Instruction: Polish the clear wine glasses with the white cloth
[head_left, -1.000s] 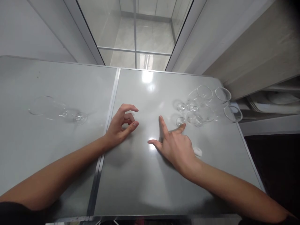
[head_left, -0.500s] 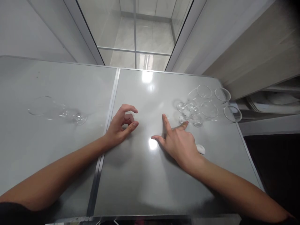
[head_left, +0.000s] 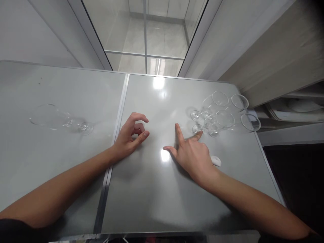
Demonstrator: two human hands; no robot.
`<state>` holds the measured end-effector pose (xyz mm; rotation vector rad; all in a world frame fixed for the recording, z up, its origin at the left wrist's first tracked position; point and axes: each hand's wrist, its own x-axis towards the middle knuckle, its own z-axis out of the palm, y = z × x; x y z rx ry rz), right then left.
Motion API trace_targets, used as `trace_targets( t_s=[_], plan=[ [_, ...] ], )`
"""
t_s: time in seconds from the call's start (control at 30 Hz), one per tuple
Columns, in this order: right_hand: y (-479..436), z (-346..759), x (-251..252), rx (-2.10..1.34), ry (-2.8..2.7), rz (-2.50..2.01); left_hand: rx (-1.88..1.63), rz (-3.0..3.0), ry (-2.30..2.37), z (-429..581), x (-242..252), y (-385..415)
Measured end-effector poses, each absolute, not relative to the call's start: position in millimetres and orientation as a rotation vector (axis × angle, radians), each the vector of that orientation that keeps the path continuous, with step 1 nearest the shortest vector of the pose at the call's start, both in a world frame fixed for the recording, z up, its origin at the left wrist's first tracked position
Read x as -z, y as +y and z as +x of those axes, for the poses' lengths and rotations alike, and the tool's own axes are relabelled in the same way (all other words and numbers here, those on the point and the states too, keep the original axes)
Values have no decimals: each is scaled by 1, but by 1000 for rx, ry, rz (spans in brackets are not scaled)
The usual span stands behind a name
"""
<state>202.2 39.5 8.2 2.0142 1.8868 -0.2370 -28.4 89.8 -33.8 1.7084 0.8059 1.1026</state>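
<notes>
My left hand (head_left: 133,133) hovers at the table seam, palm inward, with loosely curled fingers and the thumb apart; nothing is in it. My right hand (head_left: 193,155) is spread over the table, palm down, thumb and index finger stretched out, holding nothing. One of its fingertips is close to the foot of a stemmed glass; whether they touch I cannot tell. Several clear stemmed glasses (head_left: 225,118) stand in a group at the right. Off to the left is clear stemmed glassware (head_left: 86,128), hard to make out against the grey. A small white object (head_left: 216,161) is partly hidden by my right hand.
The shiny grey table (head_left: 141,199) has a metal seam strip (head_left: 122,98) running front to back. Beyond its far edge is a glass-paned frame (head_left: 146,37). Shelves with flat trays (head_left: 296,109) stand past the right edge.
Both hands and the glasses hold practically the same positions. Only a very slight shift of the whole view shows.
</notes>
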Motion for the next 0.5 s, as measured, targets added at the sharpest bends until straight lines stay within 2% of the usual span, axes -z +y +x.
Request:
trace_targets(
  t_s=[0.33,0.5],
  plan=[
    [41,197,-12,263,1836,1968,-1095,1692,812,-29,33,89],
    [27,197,-22,119,1843,1942,-1087,1673,822,-30,37,87]
  ],
)
